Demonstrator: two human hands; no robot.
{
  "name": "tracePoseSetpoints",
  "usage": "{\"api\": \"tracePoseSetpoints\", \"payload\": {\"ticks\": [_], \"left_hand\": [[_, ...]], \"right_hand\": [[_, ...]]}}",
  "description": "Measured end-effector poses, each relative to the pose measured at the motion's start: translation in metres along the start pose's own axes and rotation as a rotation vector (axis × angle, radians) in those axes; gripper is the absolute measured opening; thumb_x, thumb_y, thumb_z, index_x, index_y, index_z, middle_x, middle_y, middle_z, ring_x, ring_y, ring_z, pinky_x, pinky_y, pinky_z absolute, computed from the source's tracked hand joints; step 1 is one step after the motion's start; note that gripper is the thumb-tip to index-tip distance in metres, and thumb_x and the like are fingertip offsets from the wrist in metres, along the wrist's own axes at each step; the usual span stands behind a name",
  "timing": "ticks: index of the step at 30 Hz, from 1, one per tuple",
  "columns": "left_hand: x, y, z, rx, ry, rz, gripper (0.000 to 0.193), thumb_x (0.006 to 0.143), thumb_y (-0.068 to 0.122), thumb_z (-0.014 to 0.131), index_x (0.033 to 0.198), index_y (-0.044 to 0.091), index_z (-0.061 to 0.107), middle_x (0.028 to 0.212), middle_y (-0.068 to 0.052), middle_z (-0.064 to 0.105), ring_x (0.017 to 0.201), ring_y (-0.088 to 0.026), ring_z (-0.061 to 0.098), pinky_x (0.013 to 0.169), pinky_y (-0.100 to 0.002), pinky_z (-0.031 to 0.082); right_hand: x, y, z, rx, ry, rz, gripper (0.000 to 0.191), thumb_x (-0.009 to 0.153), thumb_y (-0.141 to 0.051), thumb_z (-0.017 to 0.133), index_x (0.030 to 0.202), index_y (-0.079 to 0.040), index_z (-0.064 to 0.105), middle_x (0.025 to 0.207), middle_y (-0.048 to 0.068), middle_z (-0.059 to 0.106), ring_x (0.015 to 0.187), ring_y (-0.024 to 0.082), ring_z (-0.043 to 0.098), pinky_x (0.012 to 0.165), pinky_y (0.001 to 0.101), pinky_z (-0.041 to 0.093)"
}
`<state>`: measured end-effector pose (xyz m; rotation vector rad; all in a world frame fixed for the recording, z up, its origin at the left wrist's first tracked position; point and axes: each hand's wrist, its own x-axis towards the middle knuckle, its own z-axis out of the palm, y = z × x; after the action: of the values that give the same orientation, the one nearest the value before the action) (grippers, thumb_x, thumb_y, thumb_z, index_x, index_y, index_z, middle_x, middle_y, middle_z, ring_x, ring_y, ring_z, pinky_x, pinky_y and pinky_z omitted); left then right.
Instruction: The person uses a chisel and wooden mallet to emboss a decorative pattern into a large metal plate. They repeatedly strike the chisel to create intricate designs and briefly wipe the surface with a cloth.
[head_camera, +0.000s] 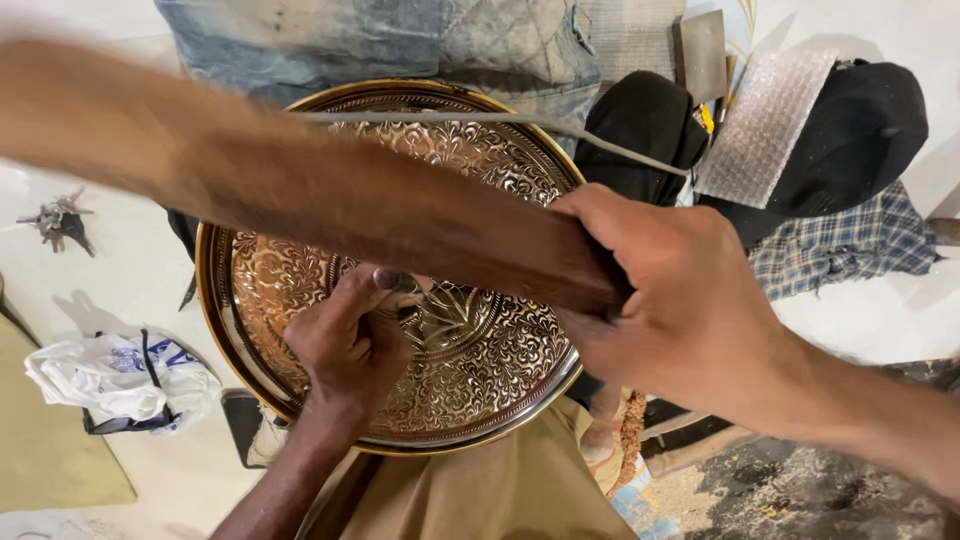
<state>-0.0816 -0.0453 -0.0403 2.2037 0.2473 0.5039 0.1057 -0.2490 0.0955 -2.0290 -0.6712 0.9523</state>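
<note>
Seen from above your head, a large round metal tray (480, 330) with a golden rim fills the middle of the view, resting tilted on your lap; its whole face is already covered in dense embossed floral scrollwork around a central medallion, so the pattern looks largely worked, with your attention now at the centre. Across it, blurred with motion, runs a long wooden bat (300, 190), its near end wrapped tight in the full grip of your right hand (680, 300). Your left hand (350, 345) rests on the tray just beside the medallion, fingers pinched closed around a small punch (398, 280) whose tip you cannot see. How much detailing remains cannot be told. You sit on a pale, smooth floor (870, 310). Beyond the tray lie folded denim cloth (400, 40), a black cap (860, 130), a checked cloth (850, 245) and a sheet of bubble wrap (765, 125); to your left, a crumpled white plastic bag (110, 375) and a small bunch of keys (58, 220)
</note>
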Motion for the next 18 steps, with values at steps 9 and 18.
{"api": "tracePoseSetpoints", "payload": {"ticks": [9,18], "left_hand": [[-0.01,-0.008,0.002,0.038,0.015,-0.023,0.024,0.086,-0.011,0.056,0.098,0.007,0.068,0.067,0.0,0.066,0.05,-0.004,0.055,0.045,-0.025,0.051],[-0.006,-0.004,0.0,0.042,-0.004,-0.023,0.022,0.083,-0.01,0.055,0.093,0.003,0.07,0.062,-0.001,0.063,0.047,-0.007,0.056,0.045,-0.026,0.051]], "right_hand": [[0.014,-0.019,-0.008,-0.535,-0.237,0.127,0.032,0.074,-0.009,0.069,0.099,-0.01,0.05,0.062,0.005,0.053,0.045,0.021,0.053,0.04,0.0388,0.043],[0.016,-0.019,-0.002,-0.767,-0.416,0.236,0.026,0.086,-0.013,0.065,0.104,-0.011,0.046,0.072,0.003,0.052,0.056,0.021,0.054,0.043,0.0364,0.045]]}}
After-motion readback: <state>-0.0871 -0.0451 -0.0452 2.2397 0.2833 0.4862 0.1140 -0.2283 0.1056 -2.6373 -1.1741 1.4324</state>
